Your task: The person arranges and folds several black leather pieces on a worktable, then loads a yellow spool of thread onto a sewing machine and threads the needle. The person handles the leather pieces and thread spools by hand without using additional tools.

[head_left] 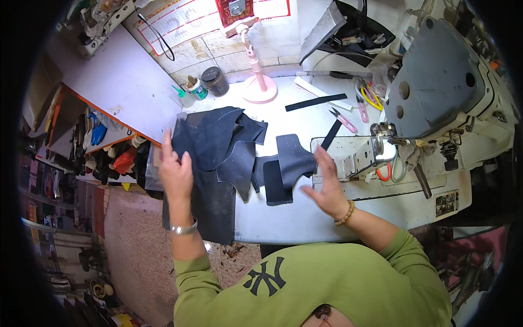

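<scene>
My left hand, with a silver watch on its wrist, is at the left edge of a large dark sheet, fingers stretched out; I cannot tell if they touch it. On that sheet lies a crumpled heap of black leather-like material. Cut black pieces lie between my hands: a curved left piece, a right piece and a dark rectangular patch partly under it. My right hand, wearing a beaded bracelet, hovers with fingers apart beside the right piece, near the sewing machine.
Pink-handled thread snips and a black strip lie behind the pieces. Farther back stand a pink stand, a dark jar and a small green-capped bottle. Yellow-handled scissors lie near the machine. A white panel rises at left.
</scene>
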Tool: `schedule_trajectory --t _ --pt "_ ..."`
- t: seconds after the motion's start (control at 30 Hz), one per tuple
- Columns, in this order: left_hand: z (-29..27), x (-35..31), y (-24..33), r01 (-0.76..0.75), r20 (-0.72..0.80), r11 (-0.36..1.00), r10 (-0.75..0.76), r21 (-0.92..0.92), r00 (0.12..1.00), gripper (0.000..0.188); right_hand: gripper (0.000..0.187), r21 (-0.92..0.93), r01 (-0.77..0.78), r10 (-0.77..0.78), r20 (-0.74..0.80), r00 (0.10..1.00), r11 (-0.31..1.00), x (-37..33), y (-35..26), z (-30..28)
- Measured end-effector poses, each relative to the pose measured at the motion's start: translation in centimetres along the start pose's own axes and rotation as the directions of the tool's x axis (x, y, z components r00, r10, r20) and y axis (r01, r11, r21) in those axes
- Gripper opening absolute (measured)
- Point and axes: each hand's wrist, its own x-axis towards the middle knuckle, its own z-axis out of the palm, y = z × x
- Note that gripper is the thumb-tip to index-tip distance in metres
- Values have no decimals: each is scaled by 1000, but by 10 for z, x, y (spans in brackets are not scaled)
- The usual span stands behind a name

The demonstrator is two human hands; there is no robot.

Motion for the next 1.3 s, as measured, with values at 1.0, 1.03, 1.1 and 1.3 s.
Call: schedule_trajectory --t 1.0,1.03,1.1,1.3 --pt "158 -17 39 -277 780 957 236 -84 579 18 14 267 -576 465 379 800 773 -91 39 -42" --pt "160 -10 39 -184 752 979 190 -93 631 15 12 189 -565 457 413 788 803 -86 40 -35" --pt "161 6 38 24 702 988 93 -155 706 11 13 102 -543 433 489 757 834 -74 37 -18" --pt "149 38 40 92 180 688 58 -720 982 14 37 61 -434 359 466 808 899 -16 20 46"
